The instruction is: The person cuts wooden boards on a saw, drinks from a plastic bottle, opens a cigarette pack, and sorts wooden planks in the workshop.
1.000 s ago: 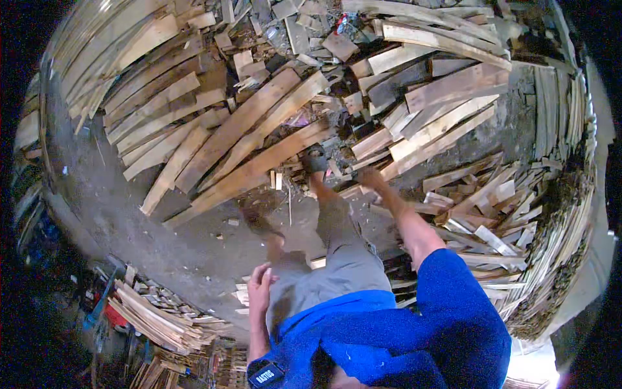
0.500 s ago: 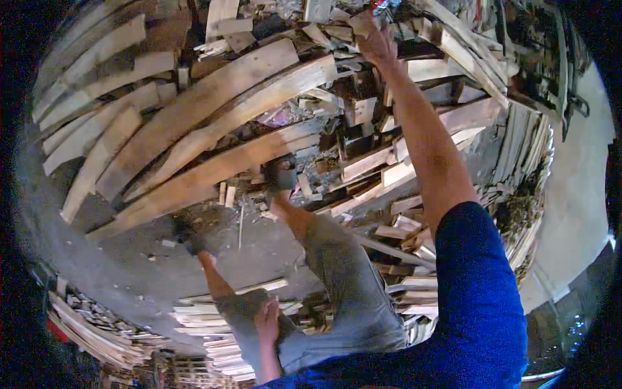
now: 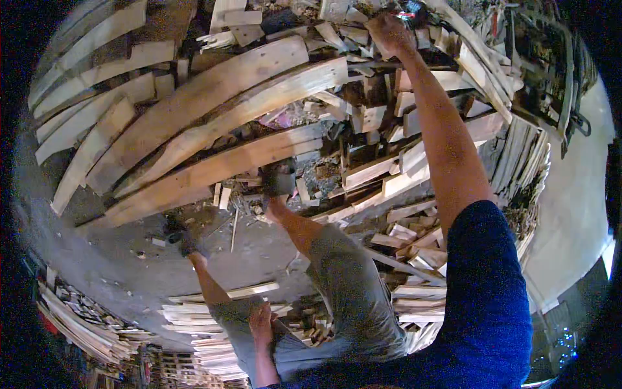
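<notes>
At the top of the view my right arm reaches out over the wood pile. The fingers of my right hand point(image 3: 396, 37) are closed on a short piece of wood point(image 3: 378, 40), which is partly hidden by the hand. Beside it is a small red and bright object point(image 3: 406, 14), too blurred to name. My left hand point(image 3: 261, 324) rests low over my thigh, its fingers curled; whatever is in them, if anything, is hidden. Long curved boards point(image 3: 214, 97) lie left of my right arm.
Short offcuts point(image 3: 414, 240) are heaped right of my legs. Stacked slats point(image 3: 207, 324) lie behind my left leg, with more stacks point(image 3: 84, 324) at lower left. A pale sheet point(image 3: 570, 214) stands at the right. My feet are on the dark floor point(image 3: 129, 259) by the boards.
My right hand has moved slightly right and down, and its fingers have come together around the wood. My left hand stays near my thigh, shifted slightly. The view has tilted a little.
</notes>
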Tool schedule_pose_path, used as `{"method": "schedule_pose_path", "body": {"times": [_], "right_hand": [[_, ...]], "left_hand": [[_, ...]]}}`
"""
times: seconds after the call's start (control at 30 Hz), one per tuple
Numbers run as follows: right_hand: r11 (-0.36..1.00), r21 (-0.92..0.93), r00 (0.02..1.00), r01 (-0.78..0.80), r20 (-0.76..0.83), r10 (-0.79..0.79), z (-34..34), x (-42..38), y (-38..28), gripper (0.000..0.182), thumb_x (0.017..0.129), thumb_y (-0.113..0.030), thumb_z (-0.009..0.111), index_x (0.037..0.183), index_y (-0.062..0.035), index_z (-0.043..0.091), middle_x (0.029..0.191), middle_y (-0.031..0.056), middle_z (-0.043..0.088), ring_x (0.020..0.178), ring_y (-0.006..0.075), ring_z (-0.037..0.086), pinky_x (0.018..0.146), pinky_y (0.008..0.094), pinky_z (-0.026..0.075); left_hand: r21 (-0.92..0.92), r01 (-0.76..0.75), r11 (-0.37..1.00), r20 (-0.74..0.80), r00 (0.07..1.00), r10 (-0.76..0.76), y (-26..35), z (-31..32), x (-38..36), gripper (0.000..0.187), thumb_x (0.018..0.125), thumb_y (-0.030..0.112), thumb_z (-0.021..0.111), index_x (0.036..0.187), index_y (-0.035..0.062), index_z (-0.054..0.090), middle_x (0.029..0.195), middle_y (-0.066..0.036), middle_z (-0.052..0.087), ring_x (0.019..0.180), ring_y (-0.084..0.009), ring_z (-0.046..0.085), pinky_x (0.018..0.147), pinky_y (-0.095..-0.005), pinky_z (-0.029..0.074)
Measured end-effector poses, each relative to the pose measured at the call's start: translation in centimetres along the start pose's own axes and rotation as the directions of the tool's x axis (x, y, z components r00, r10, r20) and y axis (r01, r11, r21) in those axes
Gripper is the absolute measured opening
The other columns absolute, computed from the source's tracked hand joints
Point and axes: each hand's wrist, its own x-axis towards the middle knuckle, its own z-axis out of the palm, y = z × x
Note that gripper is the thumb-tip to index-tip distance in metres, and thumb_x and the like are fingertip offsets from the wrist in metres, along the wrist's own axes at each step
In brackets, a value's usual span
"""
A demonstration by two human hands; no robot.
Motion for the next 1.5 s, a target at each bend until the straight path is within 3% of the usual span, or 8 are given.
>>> {"method": "schedule_pose_path", "body": {"times": [0.33,0.67,0.8,0.87,1.0,1.13,1.23,1.5], "right_hand": [[0.586,0.627,0.812,-0.513,0.134,0.568,1.6,-1.4,5.4,0.036,0.083,-0.037,0.064,0.106,-0.0088,0.062,0.092,0.0117,0.065,0.088,0.0311,0.065,0.075,0.0431,0.053],[-0.356,0.933,0.871,0.048,0.135,0.472,1.3,0.2,3.6,0.044,0.089,-0.026,0.066,0.126,-0.0073,0.052,0.114,0.0173,0.061,0.099,0.0348,0.062,0.082,0.0438,0.052],[0.226,0.934,0.784,-0.277,0.083,0.616,2.0,0.3,3.9,0.044,0.085,-0.039,0.063,0.117,-0.0092,0.058,0.109,0.0164,0.062,0.1,0.0343,0.061,0.083,0.0449,0.051],[0.74,-0.107,0.743,-0.664,0.009,0.669,5.8,-0.9,6.8,0.05,0.075,-0.054,0.064,0.097,-0.0088,0.069,0.092,0.012,0.068,0.091,0.0321,0.065,0.078,0.0425,0.053],[0.629,-0.024,0.624,-0.777,0.093,0.775,5.5,-0.9,5.1,0.055,0.073,-0.056,0.066,0.101,-0.0087,0.068,0.097,0.0137,0.068,0.095,0.0334,0.064,0.08,0.0429,0.052],[0.622,-0.067,0.61,-0.78,0.142,0.78,4.3,-0.8,4.0,0.055,0.071,-0.054,0.068,0.103,-0.0082,0.067,0.1,0.0154,0.067,0.098,0.0345,0.063,0.082,0.0437,0.052],[0.629,-0.08,0.606,-0.773,0.197,0.771,2.1,-1.8,3.7,0.056,0.071,-0.052,0.07,0.104,-0.0079,0.066,0.103,0.0167,0.066,0.1,0.0354,0.062,0.084,0.0444,0.051],[0.67,0.411,0.749,-0.619,0.051,0.661,-5.2,-3.9,-6.1,0.045,0.075,-0.038,0.07,0.106,-0.0066,0.063,0.099,0.0175,0.066,0.095,0.0361,0.062,0.072,0.0437,0.053]], "left_hand": [[-0.437,0.212,0.874,-0.034,0.967,-0.252,-3.2,0.3,1.1,0.026,0.093,0.024,0.06,0.11,0.0044,0.064,0.081,-0.005,0.065,0.068,-0.0121,0.06,0.062,-0.0267,0.049],[0.006,0.011,1.0,-0.035,0.999,-0.011,-0.6,-0.2,1.4,0.024,0.087,0.02,0.066,0.107,0.0056,0.063,0.084,-0.008,0.064,0.071,-0.0166,0.061,0.061,-0.0301,0.05],[0.197,-0.154,0.968,-0.032,0.986,0.163,-0.9,-0.2,2.1,0.024,0.085,0.018,0.068,0.105,0.0061,0.063,0.085,-0.009,0.063,0.072,-0.0184,0.062,0.06,-0.0315,0.05],[0.588,-0.463,0.663,0.096,0.854,0.512,-1.5,-0.8,2.6,0.025,0.083,0.017,0.07,0.105,0.0063,0.063,0.086,-0.009,0.063,0.073,-0.0193,0.062,0.06,-0.0322,0.05],[0.678,-0.556,0.48,0.18,0.759,0.626,-5.4,-0.3,2.5,0.031,0.077,0.012,0.075,0.104,0.0078,0.062,0.092,-0.012,0.063,0.07,-0.0233,0.062,0.059,-0.0336,0.049],[-0.113,0.098,0.989,-0.082,0.991,-0.108,-2.2,0.2,1.5,0.034,0.072,0.012,0.076,0.104,0.0103,0.062,0.099,-0.015,0.061,0.068,-0.0282,0.061,0.059,-0.0358,0.05],[0.731,-0.56,0.391,0.214,0.732,0.647,-2.7,-0.7,2.1,0.025,0.083,0.018,0.069,0.106,0.0097,0.061,0.101,-0.012,0.063,0.076,-0.0234,0.062,0.064,-0.0332,0.05],[0.067,-0.045,0.997,-0.005,0.999,0.046,-0.8,-0.9,0.5,0.029,0.089,0.024,0.063,0.114,0.0084,0.061,0.111,-0.012,0.062,0.093,-0.0202,0.06,0.075,-0.0304,0.05]]}}
